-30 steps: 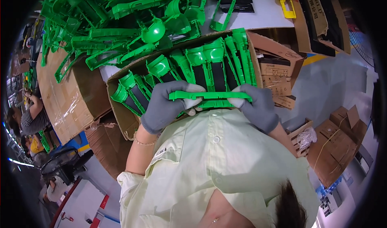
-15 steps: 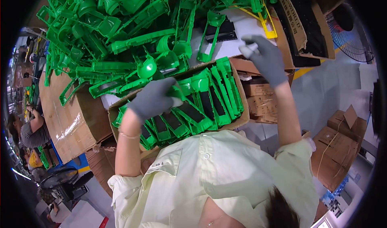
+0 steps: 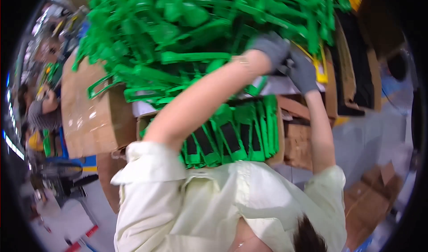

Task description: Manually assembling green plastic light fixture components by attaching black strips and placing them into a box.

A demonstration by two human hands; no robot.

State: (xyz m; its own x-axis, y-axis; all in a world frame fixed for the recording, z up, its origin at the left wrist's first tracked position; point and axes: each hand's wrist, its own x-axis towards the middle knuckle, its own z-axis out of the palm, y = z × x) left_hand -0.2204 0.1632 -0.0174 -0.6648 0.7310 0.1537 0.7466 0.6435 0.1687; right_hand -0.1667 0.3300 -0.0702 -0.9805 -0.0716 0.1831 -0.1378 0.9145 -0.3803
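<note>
My left hand (image 3: 273, 50) in a grey glove reaches across to the right, over the near right part of a pile of green plastic frames (image 3: 187, 24). Right beside it is my gloved right hand (image 3: 304, 72), so close that the fingers overlap in view. Motion smears both sets of fingers, and whether anything is between them is hidden. Below my left forearm stands an open carton (image 3: 280, 138). It is packed with upright green frames carrying black strips (image 3: 231, 136). A yellow plastic frame (image 3: 322, 69) lies just right of my right hand.
A large brown carton (image 3: 91, 113) stands left of the pile. At the right is an open carton with black pieces (image 3: 356, 73). More cartons (image 3: 370, 194) sit at the lower right. A person in a striped top (image 3: 42, 113) is at the far left.
My left hand has left the packed carton and swung up and right to my right hand. My right hand has shifted slightly right and down. The whole view has shifted a little.
</note>
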